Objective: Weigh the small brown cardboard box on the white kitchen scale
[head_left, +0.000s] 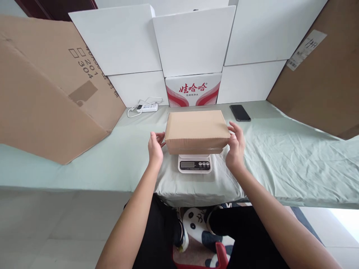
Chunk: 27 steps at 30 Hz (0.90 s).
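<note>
A closed brown cardboard box (198, 125) sits on, or just over, a white digital kitchen scale (194, 167), covering the weighing platform. The scale's display and several buttons show below the box's front edge; I cannot read any number there. My left hand (156, 146) is at the box's left side, its fingertips against that edge and partly tucked behind it. On the opposite side, my right hand (236, 145) has its thumb and curved fingers at the right end. Between them, both hands grip the box by its ends.
A pale green cloth (134, 149) covers the table. Behind stand white boxes (193, 45) and a red-and-white printed carton (193, 89). A black phone (240, 113) lies right, a white power strip (147, 108) left. Large cardboard panels (47, 86) flank both sides.
</note>
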Each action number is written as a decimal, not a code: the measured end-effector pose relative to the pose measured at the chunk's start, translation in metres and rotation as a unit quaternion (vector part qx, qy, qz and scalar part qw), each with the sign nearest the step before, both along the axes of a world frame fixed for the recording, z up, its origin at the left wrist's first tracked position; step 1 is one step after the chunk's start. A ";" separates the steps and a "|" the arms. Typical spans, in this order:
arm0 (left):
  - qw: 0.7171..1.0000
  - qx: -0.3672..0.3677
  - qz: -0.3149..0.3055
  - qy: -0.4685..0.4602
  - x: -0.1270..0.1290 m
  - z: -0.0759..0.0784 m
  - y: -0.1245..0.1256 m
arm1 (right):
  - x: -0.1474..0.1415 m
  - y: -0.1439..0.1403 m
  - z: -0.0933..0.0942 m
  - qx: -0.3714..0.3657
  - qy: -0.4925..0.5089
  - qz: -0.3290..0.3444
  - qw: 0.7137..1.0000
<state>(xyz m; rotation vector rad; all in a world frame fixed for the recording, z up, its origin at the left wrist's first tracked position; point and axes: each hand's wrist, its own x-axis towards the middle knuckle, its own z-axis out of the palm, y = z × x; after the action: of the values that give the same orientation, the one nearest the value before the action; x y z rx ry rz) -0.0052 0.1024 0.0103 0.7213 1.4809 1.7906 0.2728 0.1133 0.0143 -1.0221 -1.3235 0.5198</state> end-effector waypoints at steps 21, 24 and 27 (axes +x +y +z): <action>0.999 0.036 0.014 0.009 -0.002 0.000 -0.016 | -0.001 0.007 0.002 -0.052 0.071 0.009 0.996; 0.999 0.034 0.003 0.018 0.003 -0.002 -0.016 | 0.002 0.004 -0.001 -0.070 0.051 0.005 0.996; 0.999 0.023 -0.014 0.032 0.009 -0.003 -0.016 | 0.004 -0.001 -0.004 -0.083 0.028 0.017 0.996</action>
<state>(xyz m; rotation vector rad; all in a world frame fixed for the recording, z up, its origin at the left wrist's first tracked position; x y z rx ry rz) 0.0036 0.0861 0.0074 0.8249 1.4673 1.8019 0.2764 0.1125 0.0105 -1.1154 -1.2645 0.6890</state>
